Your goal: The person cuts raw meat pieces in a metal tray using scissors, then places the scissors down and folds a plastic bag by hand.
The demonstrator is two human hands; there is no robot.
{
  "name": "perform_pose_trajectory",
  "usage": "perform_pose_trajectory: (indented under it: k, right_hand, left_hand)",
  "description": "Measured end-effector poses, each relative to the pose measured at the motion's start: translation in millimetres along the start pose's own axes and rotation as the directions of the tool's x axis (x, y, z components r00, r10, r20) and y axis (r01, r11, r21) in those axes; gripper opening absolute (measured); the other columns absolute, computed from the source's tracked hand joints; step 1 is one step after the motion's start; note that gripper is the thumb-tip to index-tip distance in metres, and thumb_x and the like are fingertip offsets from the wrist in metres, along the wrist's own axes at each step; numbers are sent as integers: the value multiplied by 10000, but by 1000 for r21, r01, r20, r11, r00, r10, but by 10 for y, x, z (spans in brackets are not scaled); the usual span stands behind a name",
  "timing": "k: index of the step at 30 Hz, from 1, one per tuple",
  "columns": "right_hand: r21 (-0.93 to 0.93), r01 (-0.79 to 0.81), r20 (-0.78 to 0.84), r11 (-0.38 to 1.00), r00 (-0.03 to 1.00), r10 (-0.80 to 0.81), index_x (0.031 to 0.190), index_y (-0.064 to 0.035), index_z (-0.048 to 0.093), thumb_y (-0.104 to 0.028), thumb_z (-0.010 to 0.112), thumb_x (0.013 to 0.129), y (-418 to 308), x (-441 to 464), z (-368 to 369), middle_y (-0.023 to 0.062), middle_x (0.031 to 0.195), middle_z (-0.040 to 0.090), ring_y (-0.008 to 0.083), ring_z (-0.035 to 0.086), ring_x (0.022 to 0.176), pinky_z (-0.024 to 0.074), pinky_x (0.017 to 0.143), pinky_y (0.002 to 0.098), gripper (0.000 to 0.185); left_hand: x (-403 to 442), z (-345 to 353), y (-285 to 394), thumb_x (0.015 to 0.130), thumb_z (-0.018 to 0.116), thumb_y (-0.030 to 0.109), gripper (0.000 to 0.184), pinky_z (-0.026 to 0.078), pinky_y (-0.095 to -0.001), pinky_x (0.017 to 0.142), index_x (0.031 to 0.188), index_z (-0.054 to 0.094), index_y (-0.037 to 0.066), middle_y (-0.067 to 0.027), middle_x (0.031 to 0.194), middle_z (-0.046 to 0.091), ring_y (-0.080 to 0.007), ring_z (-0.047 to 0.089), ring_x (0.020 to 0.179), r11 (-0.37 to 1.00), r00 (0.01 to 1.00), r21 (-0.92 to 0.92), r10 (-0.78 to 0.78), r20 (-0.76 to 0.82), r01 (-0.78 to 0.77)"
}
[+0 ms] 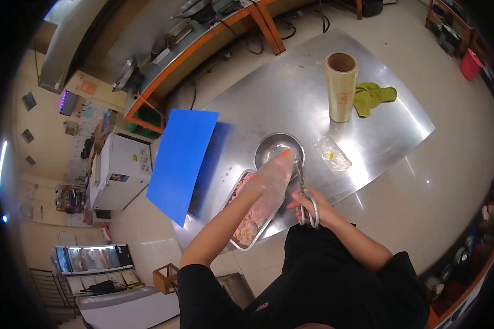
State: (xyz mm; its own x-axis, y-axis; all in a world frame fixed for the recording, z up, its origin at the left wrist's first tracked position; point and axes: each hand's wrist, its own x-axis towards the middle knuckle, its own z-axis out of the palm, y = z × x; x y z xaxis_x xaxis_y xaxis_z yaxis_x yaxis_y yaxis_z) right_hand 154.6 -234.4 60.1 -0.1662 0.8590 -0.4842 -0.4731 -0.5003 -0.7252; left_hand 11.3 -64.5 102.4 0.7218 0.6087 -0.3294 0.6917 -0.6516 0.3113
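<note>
Two hands are at the bowl point(262, 143): I cannot tell the grip of the plastic-covered left hand point(277, 171); the right hand point(319, 207) grips scissors point(302, 185), right of the meat tray point(266, 223).

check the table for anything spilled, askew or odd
Small droplets dot the steel table beside the raw meat tray, like a minor splash. The blue board seems to jut past the table's edge, sitting askew. No damage shows.

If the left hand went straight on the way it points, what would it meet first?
Most likely the inside of the bowl: the left hand, in clear plastic, points into it, though its height there is unclear.
</note>
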Motion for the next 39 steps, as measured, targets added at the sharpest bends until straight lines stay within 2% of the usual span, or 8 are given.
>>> perform_pose_trajectory:
  k: [9,16,21,25,27,29,36,39]
  right_hand:
    - [150,-169,149,974,978,146,1290,-42,462,-508,631,965,134,10,128,219,1097,680,166,642,718,558,601,300,593]
    - [311,127,-65,942,992,-113,1172,-72,452,-370,718,935,251,596,247,163,1007,674,173,668,721,558,560,301,465]
    - [346,223,-177,911,969,-170,1174,-112,464,-294,678,964,232,1012,196,106,950,669,153,665,696,520,532,266,351]
    - [192,382,-352,904,887,-299,1162,-121,494,-268,613,1007,238,729,195,16,809,585,95,531,575,410,484,236,244]
    - [-82,491,-169,867,851,-498,1165,-113,513,-280,608,1015,307,342,177,-2,783,546,81,468,550,374,476,239,244]
    - [-114,344,49,932,939,-340,1162,-99,530,-284,604,1018,263,-44,387,-3,753,527,78,475,552,376,482,232,246]
    - [-123,15,457,992,889,44,1161,-33,553,-296,589,1028,449,-32,1079,-6,670,498,75,505,539,420,477,231,297]
    - [-238,33,366,971,929,58,1086,-25,587,-338,599,1025,390,-6,1320,-7,650,511,70,488,492,399,433,237,319]
  left_hand:
    - [152,1,-65,987,515,276,305,506,-456,902,1155,649,60,-214,1096,688,-372,661,1040,966,974,-247,-22,227,80]
    - [-271,-137,-36,971,540,228,290,514,-448,884,1191,623,59,-226,1104,679,-413,654,981,985,943,6,-170,287,175]
    - [-735,-962,273,988,567,231,301,536,-391,851,1211,616,35,-191,1063,700,-344,681,912,994,992,0,-112,53,112]
    - [-1156,-1014,24,1031,580,284,276,503,-265,746,1141,644,40,-72,1006,684,-99,637,863,706,922,-682,-367,-121,191]
    - [-1297,-756,-96,1023,600,297,271,484,-249,727,1136,638,54,-40,975,657,-96,610,822,452,860,-890,-475,-186,57]
    - [-1471,-394,-208,1012,616,377,329,459,-235,715,1109,634,63,-5,916,600,-99,567,785,192,812,-974,-546,-206,-118]
    - [-1981,34,-61,1044,540,423,389,427,-231,632,1078,659,55,6,793,575,-90,554,721,206,733,-977,-657,-179,-54]
    - [-2279,253,-233,1059,523,351,341,424,-223,590,1042,658,38,10,722,570,-77,536,651,234,654,-972,-730,-196,-30]
